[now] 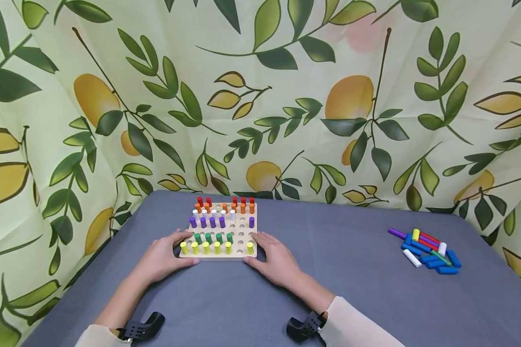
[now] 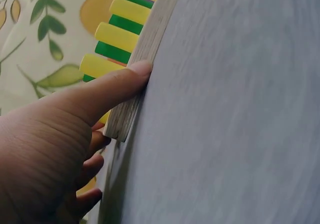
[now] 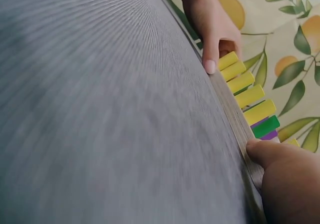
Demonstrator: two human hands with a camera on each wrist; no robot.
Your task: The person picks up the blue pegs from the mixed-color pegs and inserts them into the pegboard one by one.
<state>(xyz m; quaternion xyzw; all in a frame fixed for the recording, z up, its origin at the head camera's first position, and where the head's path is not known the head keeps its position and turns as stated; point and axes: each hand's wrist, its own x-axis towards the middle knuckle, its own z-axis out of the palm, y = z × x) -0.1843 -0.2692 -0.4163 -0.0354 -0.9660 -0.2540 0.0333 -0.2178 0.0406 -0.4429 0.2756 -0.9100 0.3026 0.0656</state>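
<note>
left hand point(image 1: 167, 255) and right hand point(image 1: 275, 258) grip the peg board point(image 1: 225, 257) by its near corners — better, i think, to press evenly without knocking the yellow pegs point(image 1: 206, 247) — while it lies on the grey table point(image 1: 338, 250).

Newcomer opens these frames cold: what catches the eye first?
Probably the pale wooden pegboard with rows of small coloured cylindrical pegs, left of centre in the head view, held at its sides by the left hand and right hand. Next, likely the loose cluster of small cylinders, many blue, far right on the grey table; behind, the cream cloth with leaf-and-fruit print.
</note>
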